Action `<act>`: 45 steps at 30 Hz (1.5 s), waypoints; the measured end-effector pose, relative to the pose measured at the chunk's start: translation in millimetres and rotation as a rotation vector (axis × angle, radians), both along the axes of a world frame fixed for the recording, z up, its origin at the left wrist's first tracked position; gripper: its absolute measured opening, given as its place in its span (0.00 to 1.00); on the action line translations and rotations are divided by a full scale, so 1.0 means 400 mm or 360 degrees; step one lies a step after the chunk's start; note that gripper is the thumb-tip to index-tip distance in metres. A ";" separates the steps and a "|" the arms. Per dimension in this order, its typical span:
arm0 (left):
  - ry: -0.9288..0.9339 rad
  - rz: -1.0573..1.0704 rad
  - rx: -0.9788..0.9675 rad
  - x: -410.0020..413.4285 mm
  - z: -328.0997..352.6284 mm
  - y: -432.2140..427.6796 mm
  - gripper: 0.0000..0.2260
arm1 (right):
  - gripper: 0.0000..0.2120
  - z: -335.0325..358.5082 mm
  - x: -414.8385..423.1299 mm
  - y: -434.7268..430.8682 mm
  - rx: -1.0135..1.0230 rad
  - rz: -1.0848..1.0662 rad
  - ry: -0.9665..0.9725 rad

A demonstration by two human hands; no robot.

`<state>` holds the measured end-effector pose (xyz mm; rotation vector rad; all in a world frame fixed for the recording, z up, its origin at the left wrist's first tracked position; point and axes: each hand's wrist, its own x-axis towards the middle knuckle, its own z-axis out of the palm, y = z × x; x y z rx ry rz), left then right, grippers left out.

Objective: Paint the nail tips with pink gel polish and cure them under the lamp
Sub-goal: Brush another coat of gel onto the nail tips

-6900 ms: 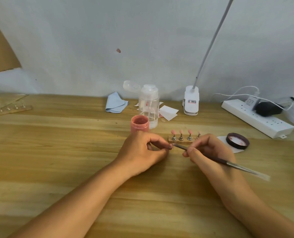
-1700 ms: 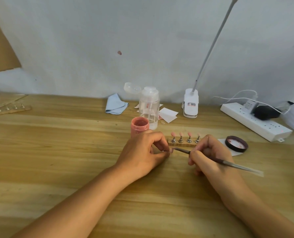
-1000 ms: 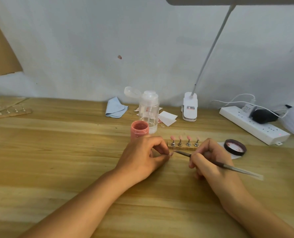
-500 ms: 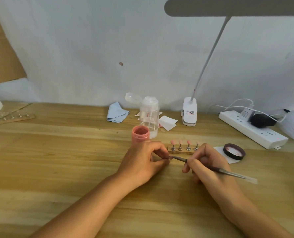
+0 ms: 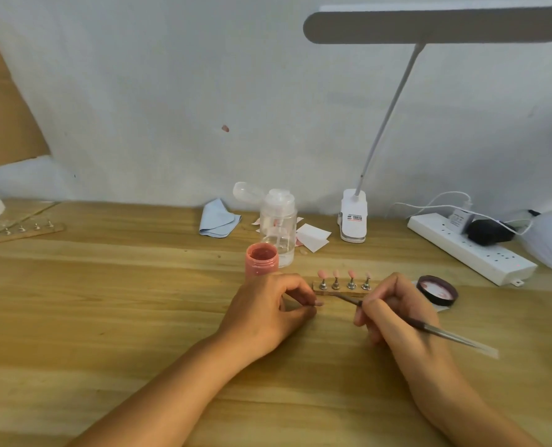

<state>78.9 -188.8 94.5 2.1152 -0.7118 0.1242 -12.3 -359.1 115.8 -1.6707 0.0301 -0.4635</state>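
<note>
From the head view, the left hand (image 5: 268, 314) pinches what seems a nail tip (image 5: 319, 303), too small to be sure, between curled thumb and forefinger. The right hand (image 5: 397, 312) grips the brush (image 5: 429, 328), its bristles just beside that tip. The holder strip (image 5: 345, 291) stands just behind, and the open polish jar (image 5: 261, 258) behind the left hand. Bare table (image 5: 107, 317) spreads leftward.

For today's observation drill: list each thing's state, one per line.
pink gel jar: open, lid off
jar lid: off, lying inside up
pump bottle: cap flipped open
holder: four pink tips standing
left hand: pinching a nail tip
right hand: gripping brush
power strip: adapters plugged in
</note>
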 end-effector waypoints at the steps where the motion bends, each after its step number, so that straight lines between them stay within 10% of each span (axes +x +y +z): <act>1: 0.0008 0.0000 -0.0007 0.000 -0.001 0.000 0.08 | 0.04 -0.002 0.000 -0.005 0.0030 0.0000 -0.0003; 16: 0.0120 -0.0115 -0.0417 -0.031 0.034 -0.004 0.10 | 0.15 -0.024 0.013 -0.002 -0.0485 -0.0092 -0.0248; 30: 0.0799 -0.0191 -0.0877 -0.105 0.087 -0.055 0.05 | 0.26 -0.007 0.016 -0.025 -0.0715 -0.0067 -0.0602; 40: 0.0572 -0.0175 -0.0684 -0.129 0.093 -0.107 0.14 | 0.19 -0.003 0.033 -0.104 -0.0718 -0.0176 -0.0532; 45: 0.0091 0.0383 -0.0243 -0.078 0.050 -0.066 0.12 | 0.20 0.011 0.089 -0.190 -0.0805 -0.0252 -0.0278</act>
